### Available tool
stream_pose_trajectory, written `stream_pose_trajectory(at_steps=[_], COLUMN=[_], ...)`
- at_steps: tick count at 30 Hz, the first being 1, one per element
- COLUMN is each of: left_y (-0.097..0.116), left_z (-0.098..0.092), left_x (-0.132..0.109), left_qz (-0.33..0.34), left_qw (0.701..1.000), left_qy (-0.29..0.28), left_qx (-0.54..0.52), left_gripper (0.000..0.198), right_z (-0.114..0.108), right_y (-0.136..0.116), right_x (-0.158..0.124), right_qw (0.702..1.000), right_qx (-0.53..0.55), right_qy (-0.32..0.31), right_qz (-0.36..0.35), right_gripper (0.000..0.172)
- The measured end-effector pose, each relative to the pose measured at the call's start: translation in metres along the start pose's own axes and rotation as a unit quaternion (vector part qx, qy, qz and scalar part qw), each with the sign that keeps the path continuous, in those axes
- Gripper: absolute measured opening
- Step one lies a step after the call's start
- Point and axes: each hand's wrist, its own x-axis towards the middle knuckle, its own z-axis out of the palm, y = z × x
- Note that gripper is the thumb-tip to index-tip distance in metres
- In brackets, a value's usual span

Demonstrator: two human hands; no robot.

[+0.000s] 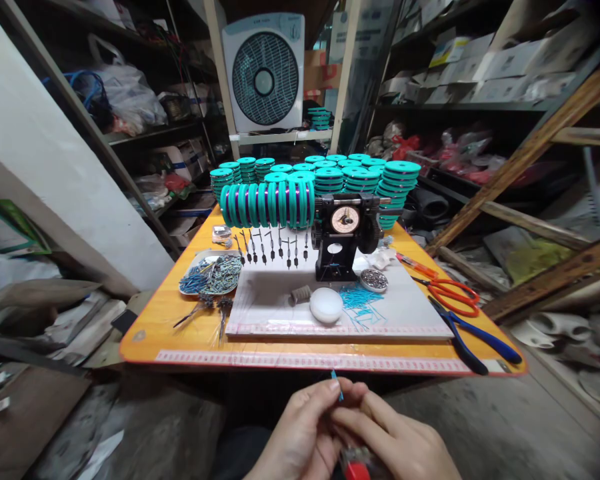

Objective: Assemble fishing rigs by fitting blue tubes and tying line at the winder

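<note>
— Holding what, down there?
— Pinching a small blue piece (337, 385) in the left hand (303, 427), with the thumb pressed against it, just off the near edge of the yellow table (150, 327).
— And with the right hand (400, 433)?
— Tucked close against the left, with fingers bent; cannot tell whether gripping anything. Below, between the two, perhaps something clear, with a red end (356, 470), too blurred and covered to name.
— On the table?
— In the middle, a white board (260, 293). On it, near the front, a white round container (326, 305), just beside scattered blue bits (363, 297), with a round dish (374, 291) behind those. Farther back, a black device (336, 263) with a dial, bearing a row of teal spools (267, 205) out to the left.
— To the right?
— Orange-handled scissors (455, 293), and nearer, blue-handled pliers (480, 333), partly across the board's corner.
— At the back?
— Stacks of teal spools (399, 177), and beyond, on a shelf, a fan (264, 80).
</note>
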Motion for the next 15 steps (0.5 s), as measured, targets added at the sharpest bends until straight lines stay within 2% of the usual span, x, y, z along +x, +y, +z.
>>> stream_pose_trajectory(at_steps=[2, 4, 11, 15], left_y=[-0.001, -0.002, -0.005, -0.006], left_z=[0.002, 0.004, 0.005, 0.002], left_x=[0.000, 0.000, 0.005, 0.004], left_qz=[0.003, 0.004, 0.020, 0.005], left_qw=[1.000, 1.000, 0.998, 0.998], left_qy=[0.008, 0.015, 0.061, 0.049], left_qx=[0.005, 0.016, -0.014, -0.025], left_gripper=[0.015, 0.017, 0.012, 0.011], right_z=[0.004, 0.007, 0.011, 0.009], right_y=[-0.002, -0.004, -0.007, -0.007], right_x=[0.005, 0.009, 0.015, 0.016], right_qw=[0.997, 0.994, 0.990, 0.989], right_qx=[-0.066, -0.089, -0.100, -0.090], right_qy=[0.034, 0.038, 0.038, 0.039], right_qz=[-0.024, -0.049, -0.094, -0.112], right_gripper=[0.044, 0.044, 0.042, 0.041])
